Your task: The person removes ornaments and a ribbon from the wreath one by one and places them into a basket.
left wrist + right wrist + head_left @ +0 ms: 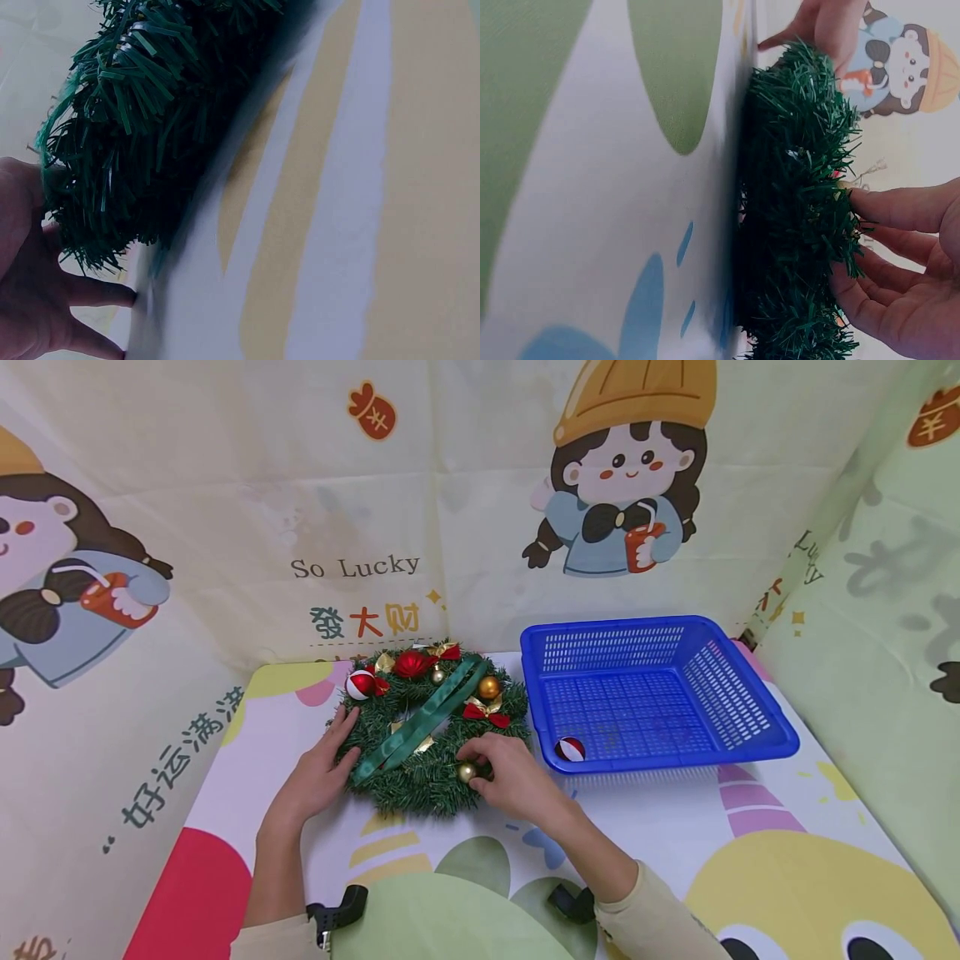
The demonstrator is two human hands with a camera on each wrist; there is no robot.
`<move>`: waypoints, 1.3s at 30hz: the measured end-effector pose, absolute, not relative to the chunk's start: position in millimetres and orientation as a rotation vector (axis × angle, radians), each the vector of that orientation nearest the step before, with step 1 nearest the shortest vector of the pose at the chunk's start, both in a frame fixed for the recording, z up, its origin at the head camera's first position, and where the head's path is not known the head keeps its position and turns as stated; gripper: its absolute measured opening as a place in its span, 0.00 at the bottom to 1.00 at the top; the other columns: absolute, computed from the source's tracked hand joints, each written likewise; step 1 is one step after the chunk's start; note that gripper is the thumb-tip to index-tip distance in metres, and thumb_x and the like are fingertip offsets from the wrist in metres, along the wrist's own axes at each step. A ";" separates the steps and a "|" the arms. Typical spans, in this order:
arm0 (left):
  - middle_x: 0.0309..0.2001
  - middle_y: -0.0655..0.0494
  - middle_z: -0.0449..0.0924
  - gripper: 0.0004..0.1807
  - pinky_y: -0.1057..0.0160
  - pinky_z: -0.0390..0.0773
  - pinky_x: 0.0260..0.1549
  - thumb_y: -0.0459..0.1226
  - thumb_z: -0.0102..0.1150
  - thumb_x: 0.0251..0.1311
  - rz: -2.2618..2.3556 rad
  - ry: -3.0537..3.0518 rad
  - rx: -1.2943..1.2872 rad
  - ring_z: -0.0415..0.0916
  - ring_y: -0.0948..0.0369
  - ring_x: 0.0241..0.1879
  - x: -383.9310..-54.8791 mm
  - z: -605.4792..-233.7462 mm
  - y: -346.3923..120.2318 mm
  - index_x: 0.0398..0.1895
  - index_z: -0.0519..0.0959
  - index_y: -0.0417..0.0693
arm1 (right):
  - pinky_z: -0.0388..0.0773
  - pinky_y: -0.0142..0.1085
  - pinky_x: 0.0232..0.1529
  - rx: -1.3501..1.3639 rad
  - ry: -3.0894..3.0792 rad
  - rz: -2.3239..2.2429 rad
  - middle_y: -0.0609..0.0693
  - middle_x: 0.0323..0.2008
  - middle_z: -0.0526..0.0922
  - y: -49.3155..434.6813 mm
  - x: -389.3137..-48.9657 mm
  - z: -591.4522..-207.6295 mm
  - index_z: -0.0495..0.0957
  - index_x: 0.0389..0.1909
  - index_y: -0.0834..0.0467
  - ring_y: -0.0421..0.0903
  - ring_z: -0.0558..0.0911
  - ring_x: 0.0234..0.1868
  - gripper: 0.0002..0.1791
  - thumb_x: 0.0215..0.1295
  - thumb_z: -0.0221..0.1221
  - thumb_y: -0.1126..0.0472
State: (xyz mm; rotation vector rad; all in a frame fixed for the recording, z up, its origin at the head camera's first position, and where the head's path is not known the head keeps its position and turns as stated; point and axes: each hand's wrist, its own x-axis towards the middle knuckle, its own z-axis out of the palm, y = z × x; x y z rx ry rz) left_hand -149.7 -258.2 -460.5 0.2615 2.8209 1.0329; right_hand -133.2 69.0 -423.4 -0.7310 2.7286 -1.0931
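Note:
A green wreath (405,792) lies on the table, dressed with small bows, a red flower, several balls and a green ribbon (420,722) slanting across it. My left hand (318,772) rests against its left side with fingers spread; the left wrist view shows that hand (37,285) beside the needles. At the wreath's lower right, my right hand (513,772) pinches a small gold ball (467,772) between thumb and fingers. Seen from the right wrist, the fingers of this hand (907,270) curl at the wreath's needles (802,187), which partly hide the fingertips.
Right of the wreath stands a blue plastic basket (660,764), close to its edge. Inside, near the front left corner, lies a red and white ball (570,749). Printed cloth walls (480,510) rise behind the table and at both sides.

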 end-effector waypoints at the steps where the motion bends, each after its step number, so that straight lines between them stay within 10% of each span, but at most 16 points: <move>1: 0.86 0.50 0.33 0.37 0.29 0.50 0.75 0.43 0.45 0.82 1.033 2.821 0.261 0.39 0.36 0.83 -149.6 -460.4 -258.2 0.87 0.43 0.58 | 0.84 0.43 0.50 -0.731 2.729 -1.093 0.48 0.44 0.86 68.9 -133.2 -423.4 0.86 0.51 0.56 0.46 0.84 0.45 0.16 0.62 0.71 0.69; 39: 0.86 0.50 0.33 0.37 0.29 0.49 0.75 0.41 0.45 0.82 1.032 2.824 0.256 0.37 0.36 0.83 -147.2 -459.3 -256.6 0.87 0.43 0.57 | 0.82 0.34 0.41 -0.732 2.735 -1.157 0.45 0.40 0.86 72.7 -132.2 -416.2 0.87 0.49 0.55 0.43 0.83 0.40 0.12 0.66 0.68 0.69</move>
